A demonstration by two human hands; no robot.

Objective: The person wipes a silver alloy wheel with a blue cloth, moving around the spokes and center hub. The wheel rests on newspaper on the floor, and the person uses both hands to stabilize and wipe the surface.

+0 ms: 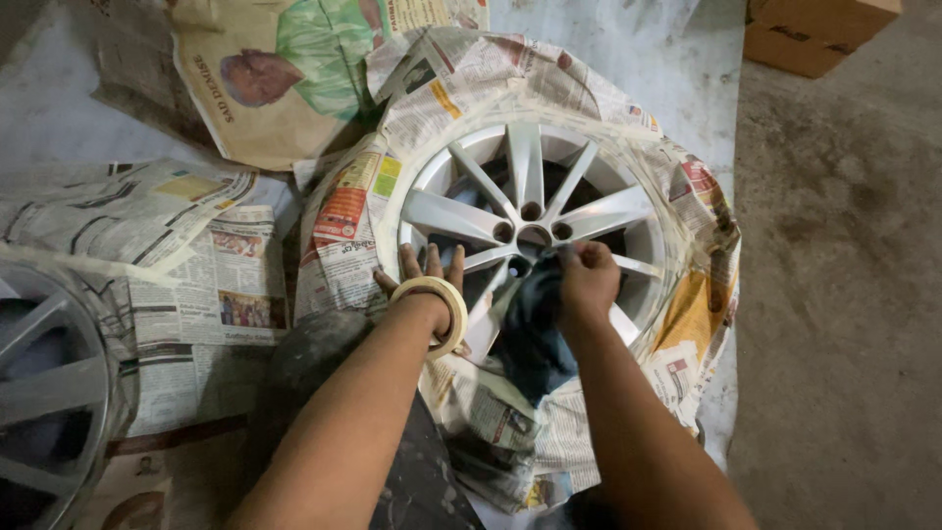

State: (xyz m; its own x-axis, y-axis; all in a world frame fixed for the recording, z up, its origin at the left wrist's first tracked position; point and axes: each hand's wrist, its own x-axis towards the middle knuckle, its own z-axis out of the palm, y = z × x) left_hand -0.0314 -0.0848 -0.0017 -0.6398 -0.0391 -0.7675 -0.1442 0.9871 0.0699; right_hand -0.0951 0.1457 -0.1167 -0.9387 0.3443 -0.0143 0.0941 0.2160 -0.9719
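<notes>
You are wiping the silver alloy wheel [530, 211], masked in newspaper [339, 240] on the floor; your right hand [587, 280] has fingers clamped on a dark cloth [530, 329] by the hub; your left hand [424, 280], tape roll [442, 312] on wrist, rests fingers apart on the rim; next, work each spoke with steady pressure

Silver alloy wheel [530, 211], newspaper-masked tyre, dark cloth [530, 329]

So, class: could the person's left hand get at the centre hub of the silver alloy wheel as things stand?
Probably yes: the left hand rests on the silver alloy wheel, and only bare spokes lie between it and the centre hub.
</notes>
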